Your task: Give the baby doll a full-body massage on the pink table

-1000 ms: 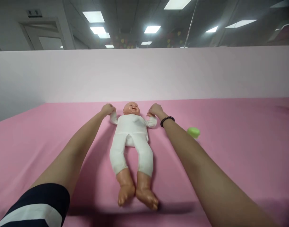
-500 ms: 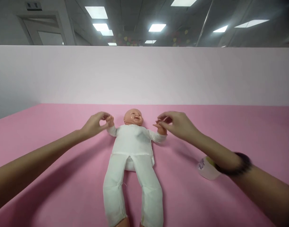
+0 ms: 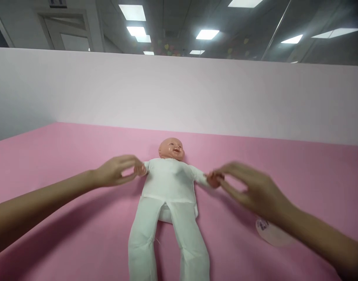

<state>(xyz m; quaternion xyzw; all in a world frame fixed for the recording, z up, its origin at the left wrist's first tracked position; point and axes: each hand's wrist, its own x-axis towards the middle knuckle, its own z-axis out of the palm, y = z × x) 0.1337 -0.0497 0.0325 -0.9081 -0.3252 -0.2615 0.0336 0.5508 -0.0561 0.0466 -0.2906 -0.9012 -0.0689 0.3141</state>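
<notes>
A baby doll (image 3: pixel 167 191) in a white suit lies on its back on the pink sheet (image 3: pixel 50 164), head towards the far wall. My left hand (image 3: pixel 116 171) pinches the doll's small hand on the left side. My right hand (image 3: pixel 252 189) pinches the doll's other hand with thumb and fingertips, and that arm is stretched out sideways. Both of the doll's arms lie spread out level with its chest. The doll's feet are out of view below the frame.
A small pale round container (image 3: pixel 271 232) with a label lies on the sheet under my right forearm. A pale pink partition wall (image 3: pixel 196 97) runs along the far edge of the sheet. Ceiling lights show above it.
The doll's arms have come down from beside its head to spread sideways, drawn by my hands. The view has moved closer, and the doll's feet have left the frame.
</notes>
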